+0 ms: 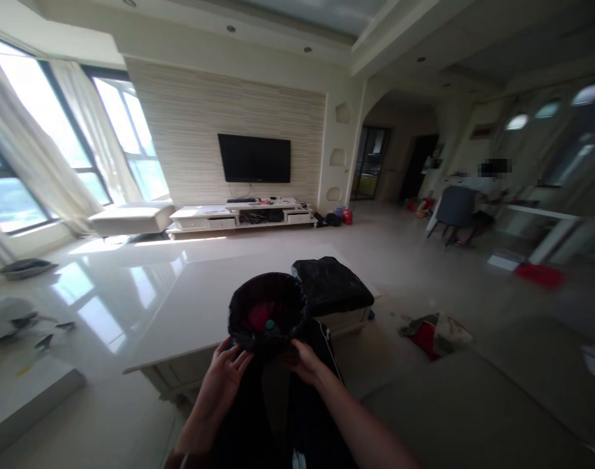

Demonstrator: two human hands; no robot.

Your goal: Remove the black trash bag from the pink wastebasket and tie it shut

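A round bin lined with a black plastic bag (238, 312) sits in front of me, its mouth turned towards me. Deep inside show something pinkish-red (261, 316) and a small green round thing (270, 324), too dim to name. My left hand (229, 366) grips the near left of the rim, fingers curled on the black plastic. On the near right, my right hand (304, 361) is closed on the same edge, its fingertips partly hidden underneath. Just beyond it, a flat folded black plastic bundle (333, 283) rests on the white table (189, 293).
A TV bench (214, 212) stands by the far wall below a television (255, 158). To the right, a person (483, 189) sits by a grey chair (454, 207) at a desk. A red and beige cloth bag (436, 335) lies on the floor.
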